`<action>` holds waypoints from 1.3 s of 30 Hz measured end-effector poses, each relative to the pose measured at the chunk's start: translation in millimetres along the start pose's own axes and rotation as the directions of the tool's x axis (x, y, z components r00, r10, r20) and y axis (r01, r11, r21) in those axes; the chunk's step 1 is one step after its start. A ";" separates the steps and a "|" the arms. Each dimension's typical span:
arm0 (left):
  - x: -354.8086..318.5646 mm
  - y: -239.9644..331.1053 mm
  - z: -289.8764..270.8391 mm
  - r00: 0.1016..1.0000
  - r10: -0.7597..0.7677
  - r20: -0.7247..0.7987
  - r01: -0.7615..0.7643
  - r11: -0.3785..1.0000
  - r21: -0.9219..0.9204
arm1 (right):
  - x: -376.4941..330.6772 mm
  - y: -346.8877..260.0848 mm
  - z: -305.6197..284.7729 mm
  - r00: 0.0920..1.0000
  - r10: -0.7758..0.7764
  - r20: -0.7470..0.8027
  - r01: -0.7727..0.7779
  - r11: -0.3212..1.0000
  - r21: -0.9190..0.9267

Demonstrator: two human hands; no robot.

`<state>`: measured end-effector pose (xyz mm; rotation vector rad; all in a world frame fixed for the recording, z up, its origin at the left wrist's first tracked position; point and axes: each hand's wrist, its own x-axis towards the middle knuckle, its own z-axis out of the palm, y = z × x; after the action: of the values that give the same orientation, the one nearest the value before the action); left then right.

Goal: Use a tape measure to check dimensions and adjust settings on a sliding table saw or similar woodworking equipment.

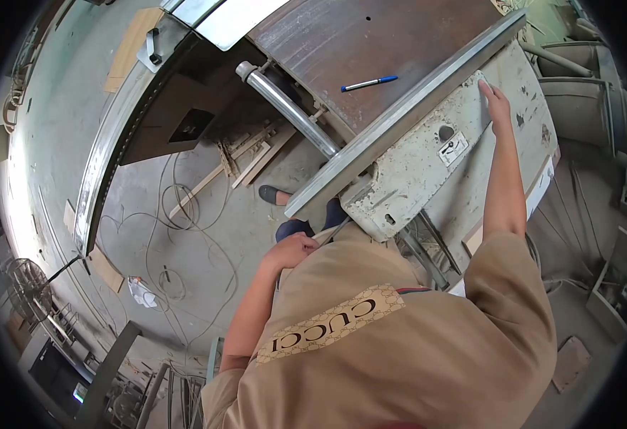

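Observation:
My left hand point(292, 250) is at my waist, fingers curled in against the front of my tan shirt point(392, 343). What it grips, if anything, is hidden; a thin dark rod shows just beyond the fingers. Reaching forward, my right hand point(498, 107) touches the worn white metal panel point(428, 150) of a machine near its upper corner. Its fingers are extended, and it holds nothing that I can see. Along the panel's far side runs a long metal rail point(413, 114). Beyond the rail, a blue and silver pen point(369, 84) lies on the brown, scuffed machine table point(327, 43).
A round steel bar point(292, 111) joins the rail at the left. Wood strips point(256, 161) and looping cables point(185, 204) lie on the floor. A standing fan point(29, 279) is at far left, grey ducts point(574, 107) at right. A curved metal-edged frame point(117, 136) rises at left.

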<state>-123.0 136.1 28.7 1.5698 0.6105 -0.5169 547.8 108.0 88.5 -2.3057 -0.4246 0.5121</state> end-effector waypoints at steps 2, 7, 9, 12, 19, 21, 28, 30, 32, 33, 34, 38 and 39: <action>-2.5 1.8 -0.5 1.000 0.005 0.013 -0.005 1.000 -0.011 | -8.1 -3.6 6.7 0.999 0.022 0.029 -0.022 1.000 0.002; 3.1 4.8 -9.1 0.997 -0.081 0.015 0.080 0.995 0.064 | -13.8 -17.1 -2.9 0.999 0.024 0.026 -0.024 0.999 0.021; 6.1 10.6 -14.6 0.996 -0.088 0.027 0.086 0.994 0.068 | -13.8 -18.1 -3.8 1.000 0.007 0.002 -0.007 1.000 0.018; 6.0 21.5 -22.8 0.994 -0.099 0.055 0.094 0.992 0.082 | -9.6 -18.7 1.1 0.999 0.023 0.023 -0.023 1.000 0.011; 3.2 25.8 -22.3 0.991 -0.133 -0.003 0.133 0.991 0.030 | -7.2 -16.3 -5.8 1.000 0.004 -0.004 -0.004 1.000 0.000; 3.1 18.5 -17.7 0.992 -0.125 -0.015 0.125 0.992 0.019 | -14.4 -22.9 -5.2 1.000 0.013 0.004 -0.013 1.000 -0.002; -3.1 24.6 -6.8 0.989 -0.137 -0.061 0.139 0.990 0.028 | -5.9 -6.8 -11.4 1.000 0.013 0.000 -0.013 1.000 -0.003; -4.8 26.4 -3.2 0.988 -0.137 -0.073 0.139 0.990 0.026 | -3.8 -4.6 -9.2 1.000 0.001 0.000 -0.001 1.000 -0.016; -8.8 25.5 -0.6 0.986 -0.142 -0.087 0.144 0.989 0.024 | -2.8 -3.4 -1.8 1.000 -0.015 -0.004 0.014 0.999 -0.044; -11.4 24.1 0.3 0.987 -0.140 -0.079 0.142 0.990 0.012 | -3.4 -3.2 4.9 1.000 -0.022 -0.002 0.022 0.998 -0.055; -15.8 22.1 2.8 0.987 -0.141 -0.070 0.142 0.990 -0.001 | -5.4 -1.9 13.3 1.000 -0.028 0.003 0.028 0.997 -0.068; -38.0 17.4 -8.9 0.981 -0.060 -0.183 0.055 0.998 -0.033 | 20.4 21.9 18.0 0.970 -0.157 -0.187 0.087 0.938 -0.335; -52.4 16.3 -13.5 0.975 -0.158 -0.159 0.139 0.982 -0.126 | 10.2 9.2 35.5 0.962 -0.171 -0.211 0.085 0.927 -0.365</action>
<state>-152.2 144.6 76.2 1.4753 0.8772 -0.4547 541.1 126.9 56.1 -2.6205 -0.5837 0.0903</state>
